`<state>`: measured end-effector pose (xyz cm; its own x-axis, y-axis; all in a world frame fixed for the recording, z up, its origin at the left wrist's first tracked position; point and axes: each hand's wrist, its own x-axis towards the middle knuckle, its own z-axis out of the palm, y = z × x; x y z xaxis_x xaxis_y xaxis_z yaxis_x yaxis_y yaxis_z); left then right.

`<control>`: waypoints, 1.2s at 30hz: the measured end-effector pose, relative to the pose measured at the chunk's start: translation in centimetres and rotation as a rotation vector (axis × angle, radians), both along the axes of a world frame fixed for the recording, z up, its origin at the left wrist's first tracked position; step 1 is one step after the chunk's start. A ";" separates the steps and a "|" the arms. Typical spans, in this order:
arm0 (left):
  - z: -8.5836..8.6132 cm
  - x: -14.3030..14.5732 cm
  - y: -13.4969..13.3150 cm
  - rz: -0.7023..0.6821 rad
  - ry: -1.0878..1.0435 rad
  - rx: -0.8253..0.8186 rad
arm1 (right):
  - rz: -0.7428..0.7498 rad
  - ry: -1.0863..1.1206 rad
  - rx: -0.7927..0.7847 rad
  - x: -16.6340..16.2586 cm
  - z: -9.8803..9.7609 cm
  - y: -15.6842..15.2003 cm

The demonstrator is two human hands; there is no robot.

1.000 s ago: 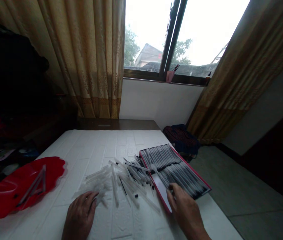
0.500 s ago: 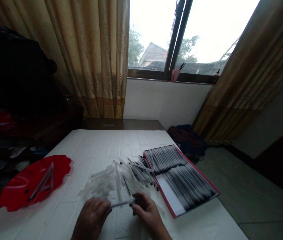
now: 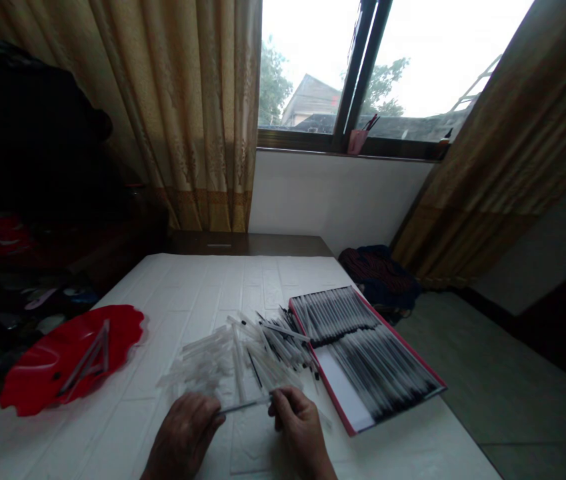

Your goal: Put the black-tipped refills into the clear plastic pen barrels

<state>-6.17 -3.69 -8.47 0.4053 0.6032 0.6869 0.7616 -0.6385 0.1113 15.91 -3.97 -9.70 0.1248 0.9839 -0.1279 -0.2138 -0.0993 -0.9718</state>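
Observation:
My left hand (image 3: 185, 430) is closed on one end of a slim grey pen (image 3: 246, 405) above the near part of the table. The fingertips of my right hand (image 3: 303, 423) pinch its other end, so the pen stretches nearly level between them. Just beyond my hands lies a heap of clear plastic pen barrels (image 3: 205, 357), with dark-tipped refills (image 3: 275, 341) mixed in on its right side. To the right, a red-edged box (image 3: 331, 393) holds two rows of clear pens with dark ends; a strip of its white bottom shows.
A red scalloped dish (image 3: 23, 393) with a few clear barrels and a small black piece sits at the table's left. Dark cloth (image 3: 380, 273) lies past the right edge. A pink cup (image 3: 357, 141) stands on the windowsill.
My right fingers have closed more tightly round the pen's end and shifted slightly right. The whole view has tilted a little; the box and heap stay put.

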 end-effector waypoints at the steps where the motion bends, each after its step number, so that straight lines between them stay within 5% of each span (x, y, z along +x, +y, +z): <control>1: 0.2 0.1 0.0 -0.001 0.009 -0.017 | -0.003 -0.005 0.008 0.0 0.0 0.0; 36: 0.4 0.0 -0.1 0.015 -0.033 0.001 | -0.062 0.043 0.030 0.3 -1.4 -0.1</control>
<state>-6.20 -3.77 -8.03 0.3728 0.6083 0.7007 0.7672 -0.6268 0.1360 16.17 -4.05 -11.11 0.1807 0.9779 -0.1052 -0.2600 -0.0556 -0.9640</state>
